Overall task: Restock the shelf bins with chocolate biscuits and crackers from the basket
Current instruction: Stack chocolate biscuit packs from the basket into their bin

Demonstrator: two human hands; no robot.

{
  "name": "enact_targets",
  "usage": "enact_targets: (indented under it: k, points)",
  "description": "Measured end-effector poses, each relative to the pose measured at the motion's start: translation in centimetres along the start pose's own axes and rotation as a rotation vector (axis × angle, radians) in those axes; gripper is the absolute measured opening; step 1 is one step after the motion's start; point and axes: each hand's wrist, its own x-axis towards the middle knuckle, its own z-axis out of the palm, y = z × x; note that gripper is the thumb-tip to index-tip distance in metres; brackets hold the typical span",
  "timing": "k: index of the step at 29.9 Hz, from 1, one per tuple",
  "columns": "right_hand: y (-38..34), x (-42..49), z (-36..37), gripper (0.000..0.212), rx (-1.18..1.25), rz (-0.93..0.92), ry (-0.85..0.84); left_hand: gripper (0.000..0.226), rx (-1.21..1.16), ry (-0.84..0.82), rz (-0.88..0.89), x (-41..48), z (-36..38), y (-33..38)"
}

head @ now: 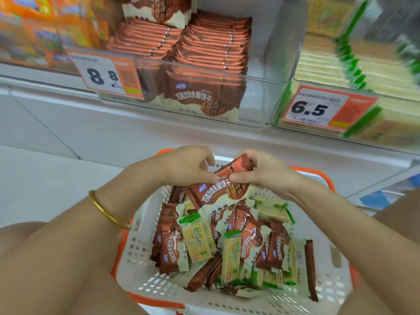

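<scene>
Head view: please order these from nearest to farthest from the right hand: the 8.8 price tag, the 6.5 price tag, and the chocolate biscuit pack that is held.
1. The chocolate biscuit pack: gripped by the right hand itself, above the basket.
2. The 6.5 price tag: up and to the right.
3. The 8.8 price tag: far up on the left.

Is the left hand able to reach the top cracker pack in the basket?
Probably not yet: left hand and right hand both grip a chocolate biscuit pack; the cracker pack lies uncovered.
</scene>
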Motion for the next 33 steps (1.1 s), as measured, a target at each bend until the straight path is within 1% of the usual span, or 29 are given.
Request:
enact_targets:
  k: [2, 4, 5, 6, 7, 9, 10, 11, 12, 13, 14, 16, 18, 19, 21, 23, 25, 28, 30, 33]
  points:
    - [-2.9, -1.3, 0.1, 0.035, -0.014, -0.065, 0.013, 0.017, -0.213, 0.031, 0.016, -1.6, -1.9, 0.4]
    - [-6.1, -2.2, -0.1, 0.041, -0.049, -0.130, 0.011, 0.010, -0.379, 0.101, 0.070, -3.8, -4.5, 0.7]
    - [-8.0, -2.6, -0.3, 0.040, -0.065, -0.181, 0.025, 0.010, -0.423, 0.183, 0.108, -4.9, -6.0, 0.8]
    - [-10.0, -2.9, -0.5, 0.036, -0.073, -0.253, 0.061, 0.008, -0.457, 0.300, 0.155, -5.7, -7.5, 1.0]
    - [-12.0, -2.9, -0.7, 0.032, -0.086, -0.335, 0.120, 0.006, -0.491, 0.452, 0.204, -6.3, -8.8, 1.0]
    - [-16.0, -1.9, -1.2, 0.027, -0.135, -0.477, 0.295, 0.008, -0.519, 0.818, 0.255, -6.4, -11.3, 0.8]
    - [-17.6, -0.8, -1.5, 0.026, -0.150, -0.523, 0.387, 0.011, -0.460, 0.999, 0.241, -6.2, -12.3, 0.5]
    - [-19.0, 0.7, -1.7, 0.026, -0.155, -0.558, 0.464, 0.014, -0.350, 1.142, 0.204, -5.8, -13.0, -0.2]
    - [-20.0, 2.5, -1.8, 0.025, -0.162, -0.583, 0.535, 0.017, -0.221, 1.229, 0.164, -5.2, -13.4, -1.0]
    - [-20.8, 4.7, -2.0, 0.024, -0.178, -0.596, 0.596, 0.023, -0.100, 1.248, 0.124, -4.6, -13.5, -2.1]
    - [-21.5, 7.1, -1.9, 0.023, -0.221, -0.592, 0.649, 0.031, 0.007, 1.208, 0.075, -4.0, -13.4, -3.2]
    - [-22.4, 10.9, -1.7, 0.022, -0.348, -0.563, 0.730, 0.045, 0.158, 1.068, 0.006, -2.8, -12.4, -4.2]
    - [-23.3, 14.8, -0.7, 0.023, -0.409, -0.577, 0.761, 0.052, 0.280, 0.986, -0.051, -2.0, -12.1, -5.0]
    - [-23.3, 15.9, -0.4, 0.024, -0.425, -0.590, 0.769, 0.052, 0.321, 0.975, -0.066, -1.9, -11.7, -4.9]
    - [-23.5, 18.3, 0.4, 0.028, -0.464, -0.606, 0.797, 0.053, 0.332, 0.992, -0.089, -1.5, -11.5, -5.2]
    - [-23.5, 20.1, 0.8, 0.030, -0.560, -0.635, 0.851, 0.058, 0.315, 1.000, -0.096, -1.3, -11.5, -5.5]
    - [-23.4, 21.0, 0.7, 0.031, -0.718, -0.639, 0.909, 0.061, 0.293, 1.009, -0.087, -1.2, -11.3, -5.7]
    - [-23.3, 21.4, 0.4, 0.036, -0.971, -0.592, 0.971, 0.063, 0.278, 1.010, -0.089, -1.2, -11.3, -5.4]
    - [-23.3, 21.5, 0.3, 0.041, -1.096, -0.612, 0.969, 0.063, 0.280, 1.005, -0.085, -1.0, -11.3, -5.3]
    - [-23.2, 21.3, 0.2, 0.047, -1.201, -0.644, 0.954, 0.064, 0.260, 1.028, -0.076, -1.0, -11.3, -5.4]
